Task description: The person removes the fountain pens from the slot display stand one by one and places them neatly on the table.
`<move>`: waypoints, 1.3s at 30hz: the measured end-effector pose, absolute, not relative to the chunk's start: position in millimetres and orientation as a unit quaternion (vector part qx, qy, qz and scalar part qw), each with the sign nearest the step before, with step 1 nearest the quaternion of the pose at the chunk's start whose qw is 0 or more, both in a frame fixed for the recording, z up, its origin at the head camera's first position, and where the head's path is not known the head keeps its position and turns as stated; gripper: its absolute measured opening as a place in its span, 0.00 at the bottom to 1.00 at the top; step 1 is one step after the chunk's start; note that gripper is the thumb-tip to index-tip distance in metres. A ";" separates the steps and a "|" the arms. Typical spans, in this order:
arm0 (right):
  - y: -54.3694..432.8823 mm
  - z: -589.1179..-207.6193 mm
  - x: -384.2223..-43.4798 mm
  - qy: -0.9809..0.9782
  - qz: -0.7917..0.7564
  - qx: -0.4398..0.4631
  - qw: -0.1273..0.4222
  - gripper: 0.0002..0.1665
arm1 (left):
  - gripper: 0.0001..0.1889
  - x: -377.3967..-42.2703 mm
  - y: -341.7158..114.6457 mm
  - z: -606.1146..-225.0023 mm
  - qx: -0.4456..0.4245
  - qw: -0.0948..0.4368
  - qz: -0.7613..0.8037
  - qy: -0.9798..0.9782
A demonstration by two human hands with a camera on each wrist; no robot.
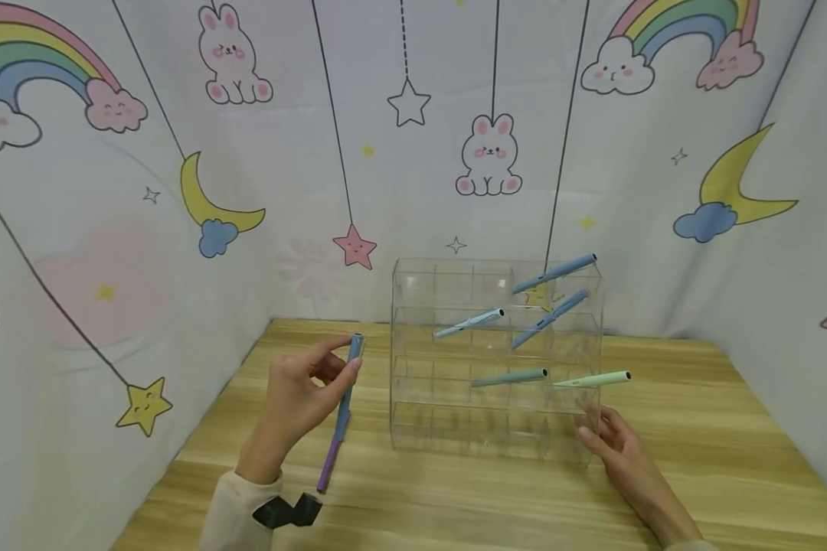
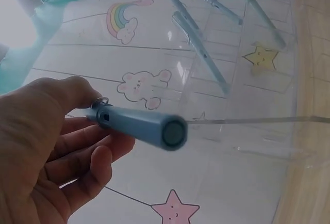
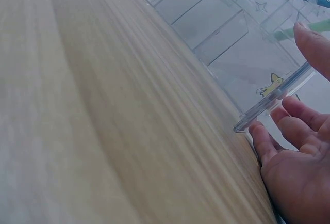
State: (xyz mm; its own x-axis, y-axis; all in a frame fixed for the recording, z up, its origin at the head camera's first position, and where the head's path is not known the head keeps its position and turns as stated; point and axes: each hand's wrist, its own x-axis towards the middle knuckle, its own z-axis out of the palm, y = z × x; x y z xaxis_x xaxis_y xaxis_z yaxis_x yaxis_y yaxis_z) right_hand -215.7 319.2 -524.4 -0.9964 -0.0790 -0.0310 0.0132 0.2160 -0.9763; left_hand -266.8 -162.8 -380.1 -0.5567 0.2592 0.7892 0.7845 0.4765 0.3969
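Note:
My left hand pinches a blue pen near its upper end, between thumb and fingers, left of the clear acrylic rack. In the left wrist view, the same pen's round end points toward the rack. A purple pen shows below the blue pen in the head view, lined up with its lower end. At the rack's lower right corner is my right hand, holding the side panel with the thumb on one side and curled fingers on the other.
Several pens stick out of the rack's compartments: a blue pen at top right, a pale blue pen, a grey-green pen and a light green pen. Behind the wooden table hangs a printed cloth.

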 end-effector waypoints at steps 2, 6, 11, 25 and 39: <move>319.7 -523.7 -215.3 0.784 -0.619 -0.021 0.034 0.35 | 0.16 -268.0 -165.6 -382.9 -0.322 0.333 -0.381 -0.800; 319.5 -523.3 -214.3 0.787 -0.616 -0.023 0.031 0.35 | 0.15 -271.6 -170.9 -389.8 -0.306 0.323 -0.363 -0.819; 319.6 -523.3 -213.9 0.781 -0.623 -0.016 0.034 0.37 | 0.14 -270.9 -185.5 -418.1 -0.252 0.287 -0.369 -0.847; 319.9 -523.2 -215.5 0.778 -0.627 -0.014 0.033 0.38 | 0.14 -285.0 -222.8 -486.3 -0.119 0.170 -0.322 -0.924; 321.3 -524.7 -216.2 0.767 -0.640 -0.028 0.035 0.35 | 0.15 -292.5 -216.7 -510.4 -0.068 0.109 -0.319 -0.939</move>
State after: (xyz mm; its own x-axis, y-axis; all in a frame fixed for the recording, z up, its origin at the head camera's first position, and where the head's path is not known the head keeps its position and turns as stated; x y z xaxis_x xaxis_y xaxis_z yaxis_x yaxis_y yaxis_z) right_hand -216.2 321.3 -524.7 -0.9960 -0.0873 -0.0186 0.0027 0.1786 -0.9839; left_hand -292.5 -216.7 -510.4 -0.9669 0.0580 0.2483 0.1971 0.7877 0.5836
